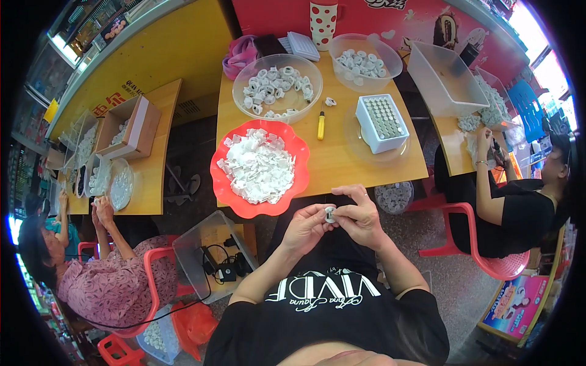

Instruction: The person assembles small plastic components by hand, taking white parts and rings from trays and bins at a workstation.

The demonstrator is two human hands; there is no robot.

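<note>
A small round white plastic part [329, 214] with a dark slot is pinched between my two hands, just off the near edge of the table. My left hand [305, 230] grips it from the left with thumb and fingers. On the other side, my right hand [359, 216] has its thumb and a finger on the same part, while its other fingers are raised. Nearest to my left hand is a red scalloped bowl [221, 194] heaped with flat white plastic pieces [259, 168]. A yellow-handled screwdriver [321, 127] lies on the table, with a single white part [330, 102] beyond its tip.
Beyond the bowl stands a clear tub [239, 91] of white ring-like parts; another tub [394, 58] holds round ones. A white box [383, 145] of round metallic pieces sits at right. Co-workers sit left and right on red chairs [467, 222]. A plastic bin [198, 241] holds black adapters.
</note>
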